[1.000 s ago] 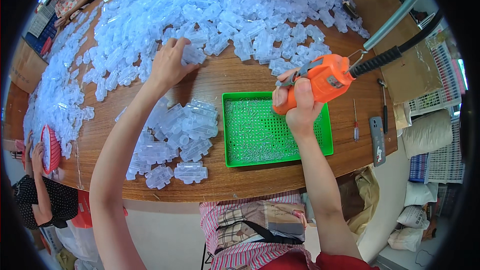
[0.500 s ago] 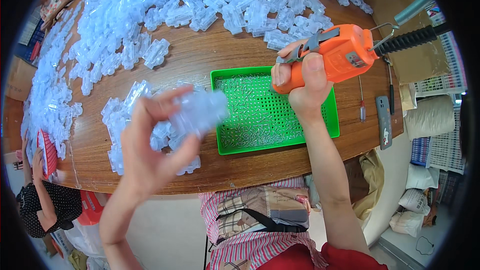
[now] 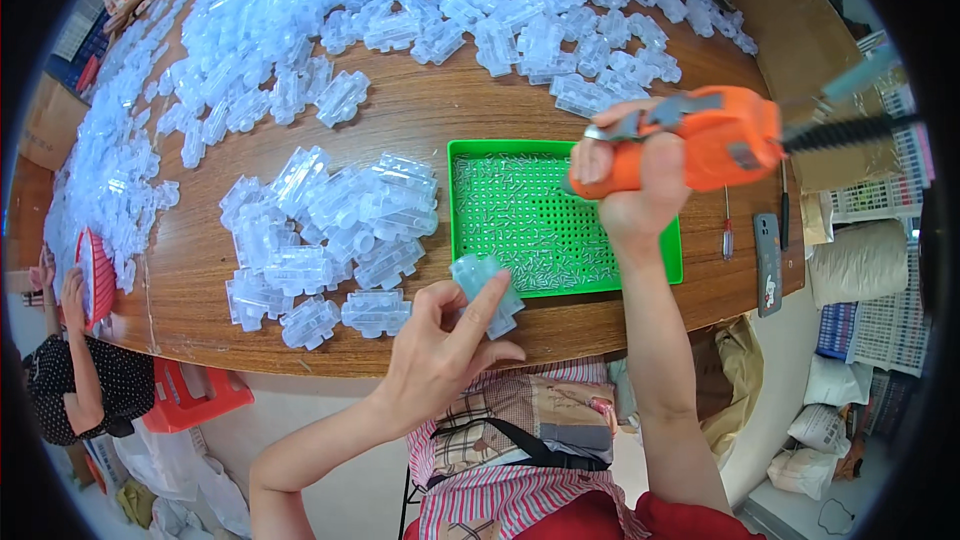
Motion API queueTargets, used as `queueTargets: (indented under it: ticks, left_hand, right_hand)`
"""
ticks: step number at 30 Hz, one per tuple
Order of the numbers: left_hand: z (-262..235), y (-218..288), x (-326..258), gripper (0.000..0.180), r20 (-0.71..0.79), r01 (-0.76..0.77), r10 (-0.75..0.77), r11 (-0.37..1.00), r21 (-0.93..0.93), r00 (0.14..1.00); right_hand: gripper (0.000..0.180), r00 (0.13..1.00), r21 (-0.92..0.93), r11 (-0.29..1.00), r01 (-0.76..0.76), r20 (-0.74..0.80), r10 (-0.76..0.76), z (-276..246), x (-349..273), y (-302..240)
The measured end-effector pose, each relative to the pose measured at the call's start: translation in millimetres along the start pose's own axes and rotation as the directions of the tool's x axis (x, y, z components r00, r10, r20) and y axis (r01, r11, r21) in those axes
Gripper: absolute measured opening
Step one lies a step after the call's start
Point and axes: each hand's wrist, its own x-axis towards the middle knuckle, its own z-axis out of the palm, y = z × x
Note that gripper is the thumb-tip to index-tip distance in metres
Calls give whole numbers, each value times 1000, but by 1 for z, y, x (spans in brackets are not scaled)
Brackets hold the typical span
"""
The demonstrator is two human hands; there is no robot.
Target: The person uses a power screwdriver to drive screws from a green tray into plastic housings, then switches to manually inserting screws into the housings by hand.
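Observation:
My left hand [image 3: 445, 348] holds a clear plastic part [image 3: 487, 292] near the table's front edge, just left of the green tray's [image 3: 660, 270] near corner. A little above the tray, my right hand [image 3: 628, 192] grips an orange power screwdriver [image 3: 700, 145] with a coiled cable leading off to the right. The tray holds many small screws. A small heap of clear plastic parts [image 3: 330, 230] lies left of the tray, close to my left hand.
A large spread of clear plastic parts [image 3: 330, 20] covers the far and left side of the wooden table [image 3: 420, 120]. A phone [image 3: 768, 262] and a small screwdriver [image 3: 727, 232] lie right of the tray. Another person [image 3: 70, 380] sits at the lower left.
My left hand picked a clear part from the far pile, brought it back toward me, and lowered it to the table's front edge. The right hand stayed over the tray with the screwdriver.

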Motion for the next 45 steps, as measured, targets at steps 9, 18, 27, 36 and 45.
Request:
queueTargets:
  ticks: [9, 18, 27, 36, 45]
  left_hand:
    - [-23, 4, 3, 65, 125, -48, 24, 980, 193, 992]
    - [-27, -33, 27, 60, 163, -119, 154, 971, -207, 975]
    - [-4, -24, 19, 59, 24, -140, 144, 982, -124, 989]
    - [-59, 8, 35, 62, 86, 187, -168, 930, -316, 982]
    - [-45, 22, 62, 29, 309, 19, 14, 994, -106, 951]
  right_hand:
    - [74, 971, 241, 970, 31, 222, -86, -4, -15, -64]
    - [78, 971, 270, 963, 19, 223, -82, 2, -32, -80]
    - [84, 972, 307, 952, -12, 228, -61, 6, -37, -92]
    - [72, 972, 256, 963, 89, 190, -140, 2, -32, -89]
    - [76, 971, 261, 958, 119, 172, -167, 2, -33, -88]
